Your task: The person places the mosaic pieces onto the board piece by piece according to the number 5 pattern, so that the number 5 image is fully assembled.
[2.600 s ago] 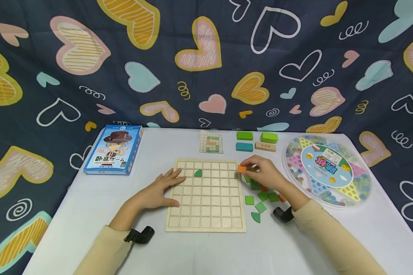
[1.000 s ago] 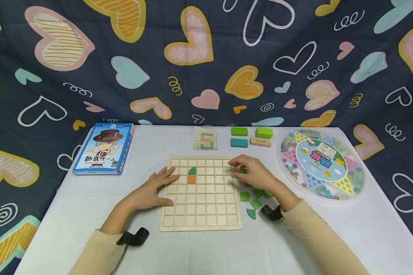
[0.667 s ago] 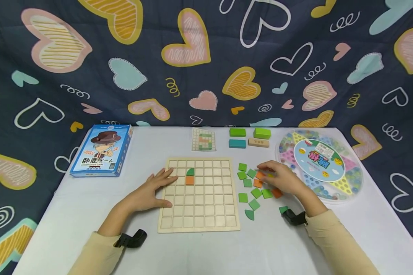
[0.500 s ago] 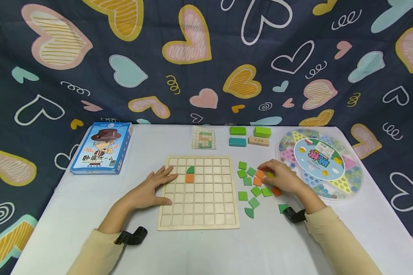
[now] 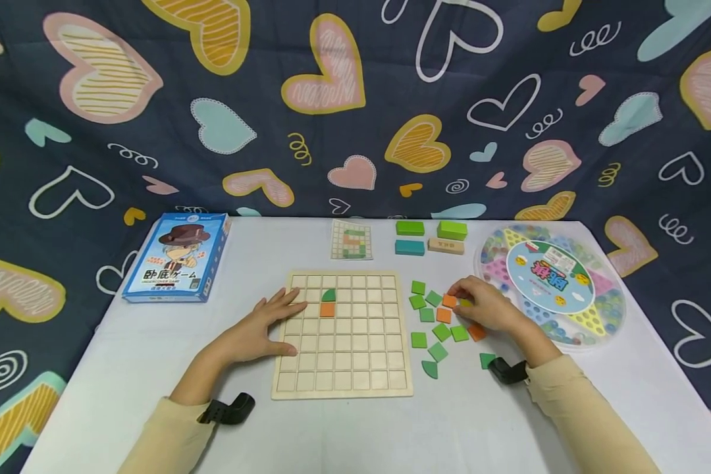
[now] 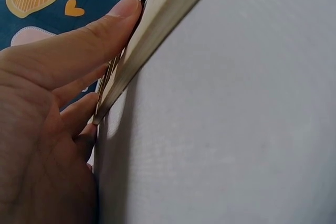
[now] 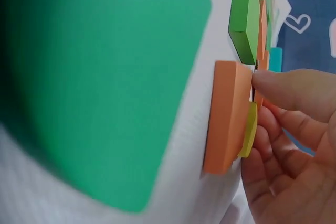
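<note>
A wooden grid board (image 5: 342, 355) lies on the white table (image 5: 343, 428). A green quarter-round tile (image 5: 328, 295) sits in it, with an orange square tile (image 5: 327, 309) just below. My left hand (image 5: 266, 326) lies flat on the board's left edge (image 6: 157, 24), thumb (image 6: 105, 30) along it. My right hand (image 5: 486, 309) is over the loose green and orange tiles (image 5: 432, 329) right of the board. Its curled fingertips pinch an orange tile (image 5: 449, 301) on the table. In the right wrist view, an orange tile (image 7: 226, 119) and a yellow-green one (image 7: 251, 129) lie against the fingers (image 7: 283, 85).
A blue game box (image 5: 178, 257) sits at the back left. A pattern card (image 5: 351, 239) lies behind the board, beside green, teal and wooden blocks (image 5: 429, 237). A round clear case of marbles (image 5: 553, 286) is at the right. Heart-printed cloth hangs behind.
The orange tile held earlier now lies on the board under the green piece. My right hand went back right to the loose tiles and has barely moved since. The left hand stayed put.
</note>
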A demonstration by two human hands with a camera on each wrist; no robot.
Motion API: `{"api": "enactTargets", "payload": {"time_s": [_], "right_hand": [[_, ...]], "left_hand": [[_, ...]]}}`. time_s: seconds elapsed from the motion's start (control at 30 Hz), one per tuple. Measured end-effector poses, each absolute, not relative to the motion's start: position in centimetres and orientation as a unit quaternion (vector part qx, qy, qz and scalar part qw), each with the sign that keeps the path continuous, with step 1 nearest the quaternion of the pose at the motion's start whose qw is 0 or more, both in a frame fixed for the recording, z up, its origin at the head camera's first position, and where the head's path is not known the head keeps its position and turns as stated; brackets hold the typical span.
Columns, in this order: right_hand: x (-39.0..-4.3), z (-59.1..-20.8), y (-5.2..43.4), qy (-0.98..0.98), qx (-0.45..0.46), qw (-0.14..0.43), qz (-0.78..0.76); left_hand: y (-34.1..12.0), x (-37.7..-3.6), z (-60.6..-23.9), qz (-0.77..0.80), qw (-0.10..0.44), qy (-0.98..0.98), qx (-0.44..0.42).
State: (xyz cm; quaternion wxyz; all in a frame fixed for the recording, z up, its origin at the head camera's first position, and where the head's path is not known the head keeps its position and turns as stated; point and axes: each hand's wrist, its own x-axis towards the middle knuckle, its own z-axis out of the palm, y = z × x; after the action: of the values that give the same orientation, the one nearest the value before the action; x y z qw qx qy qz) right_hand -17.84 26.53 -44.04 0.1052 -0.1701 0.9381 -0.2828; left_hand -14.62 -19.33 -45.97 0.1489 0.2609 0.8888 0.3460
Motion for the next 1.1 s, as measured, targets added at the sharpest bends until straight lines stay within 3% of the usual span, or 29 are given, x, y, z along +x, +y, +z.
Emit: {"api": "enactTargets", "payload": {"time_s": [0.27, 0.43, 0.87, 1.1], "right_hand": [[-16.9, -42.9, 24.3, 0.921, -0.176, 0.083, -0.338], [-16.1, -42.0, 20.3, 0.893, -0.236, 0.079, -0.374], [-16.4, -42.7, 9.9, 0.869, -0.341, 0.147, -0.326], [-16.8, -42.9, 7.2, 0.884, -0.351, 0.139, -0.274]], "left_hand": [[-19.6, -14.4, -46.2, 0.347, 0.162, 0.889, 0.251], [-19.7, -14.3, -46.1, 0.343, 0.160, 0.891, 0.250], [-19.4, -14.7, -45.7, 0.325, 0.158, 0.893, 0.269], [-19.7, -14.6, -45.7, 0.338, 0.153, 0.888, 0.271]]}}
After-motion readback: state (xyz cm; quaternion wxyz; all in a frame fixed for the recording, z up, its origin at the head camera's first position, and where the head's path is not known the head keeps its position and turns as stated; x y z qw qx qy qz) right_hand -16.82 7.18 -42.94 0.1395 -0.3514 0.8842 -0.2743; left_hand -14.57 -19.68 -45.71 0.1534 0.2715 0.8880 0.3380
